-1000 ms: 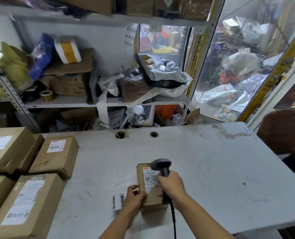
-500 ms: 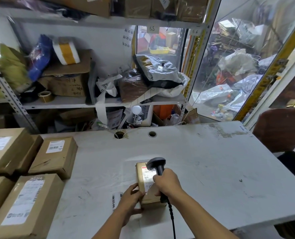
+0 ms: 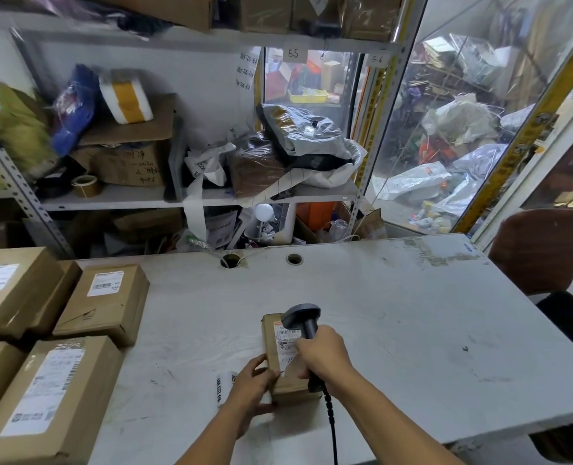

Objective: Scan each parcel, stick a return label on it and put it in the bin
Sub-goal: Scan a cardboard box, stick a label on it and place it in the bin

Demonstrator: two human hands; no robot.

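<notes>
A small brown parcel (image 3: 273, 344) with a white shipping label lies on the white table (image 3: 395, 330) near its front edge. My left hand (image 3: 253, 382) grips the parcel's near left corner. My right hand (image 3: 323, 354) holds a dark corded barcode scanner (image 3: 301, 317) by its handle, the head hovering over the parcel's label. White return labels (image 3: 224, 387) with black print lie on the table just left of my left hand, partly hidden by it.
Several larger brown parcels (image 3: 105, 302) with labels are stacked at the table's left end. Cluttered metal shelves (image 3: 184, 199) stand behind the table. Two cable holes (image 3: 293, 259) sit near its back edge. A brown chair (image 3: 543, 250) stands at the right.
The hands, scanner and parcel keep nearly the same pose. My head has shifted slightly, so the scene sits a little lower and to the left.
</notes>
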